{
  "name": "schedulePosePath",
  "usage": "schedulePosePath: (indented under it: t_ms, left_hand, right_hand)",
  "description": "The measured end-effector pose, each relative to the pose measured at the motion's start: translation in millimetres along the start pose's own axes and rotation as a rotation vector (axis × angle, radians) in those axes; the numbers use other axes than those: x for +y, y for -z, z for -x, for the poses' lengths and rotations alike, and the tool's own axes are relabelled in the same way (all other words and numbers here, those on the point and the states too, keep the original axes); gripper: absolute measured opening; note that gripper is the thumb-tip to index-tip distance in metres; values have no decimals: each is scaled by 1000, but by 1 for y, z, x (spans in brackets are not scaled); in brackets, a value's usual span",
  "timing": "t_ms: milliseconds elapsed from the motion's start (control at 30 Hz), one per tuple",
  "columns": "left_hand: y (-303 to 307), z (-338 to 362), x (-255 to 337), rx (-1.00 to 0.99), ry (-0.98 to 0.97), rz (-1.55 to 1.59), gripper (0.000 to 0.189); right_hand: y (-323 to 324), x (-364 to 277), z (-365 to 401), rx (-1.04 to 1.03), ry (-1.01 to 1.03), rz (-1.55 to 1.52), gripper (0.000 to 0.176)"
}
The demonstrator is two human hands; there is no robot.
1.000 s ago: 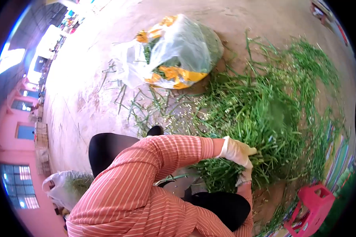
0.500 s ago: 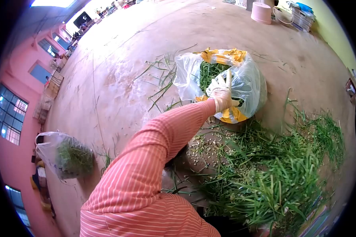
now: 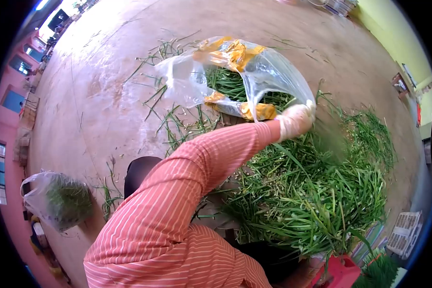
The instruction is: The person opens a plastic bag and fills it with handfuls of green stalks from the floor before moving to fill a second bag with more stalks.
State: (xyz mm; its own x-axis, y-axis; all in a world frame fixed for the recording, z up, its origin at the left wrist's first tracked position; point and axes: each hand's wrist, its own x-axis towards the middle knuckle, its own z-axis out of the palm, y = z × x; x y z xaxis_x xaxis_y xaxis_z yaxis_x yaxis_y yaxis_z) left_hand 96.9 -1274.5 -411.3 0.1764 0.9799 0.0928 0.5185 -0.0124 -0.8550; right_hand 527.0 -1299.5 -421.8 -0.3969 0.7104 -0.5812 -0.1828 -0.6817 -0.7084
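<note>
My left hand point(image 3: 296, 120), in a pale glove, reaches out across the floor under a red striped sleeve point(image 3: 177, 182). Its fingers are closed on the near right edge of a clear plastic bag point(image 3: 278, 72) with yellow printed bands, pulling the film taut. Inside the bag's mouth lie cut green stalks point(image 3: 228, 84). Just below and right of this hand spreads a large heap of long green stalks point(image 3: 317, 201), with a blurred patch at its upper side. My right hand does not show.
A second clear bag with greens point(image 3: 65, 201) stands at the left. Loose stalks point(image 3: 173, 125) are strewn over the floor. At lower right are a red plastic container point(image 3: 341, 271) and a pale slotted crate point(image 3: 404, 234). A dark rounded object point(image 3: 141, 173) sits beside my sleeve.
My left hand has gone from the bag's mouth, fingers extended, to its right edge and closed on it. The bag's edge is stretched toward the heap. The view has shifted right.
</note>
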Motion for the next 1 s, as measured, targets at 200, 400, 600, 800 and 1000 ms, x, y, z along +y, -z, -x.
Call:
schedulePosePath:
  t_ms: [200,400,600,800,1000]
  left_hand:
    - [50,-56,111,223,-12,115,37]
    - [64,-23,68,-292,-398,1007,70]
    - [50,109,-62,25,348,1504,67]
    - [-94,226,-106,-417,1090,585,89]
    - [-130,251,-108,-913,1309,678,115]
  right_hand:
    - [3,-14,16,53,47,26,56]
    - [3,-23,26,85,80,49,54]
    - [-2,-25,24,74,103,55,52]
    - [-11,-34,29,50,179,97,49]
    - [-32,-59,44,7,338,177,47]
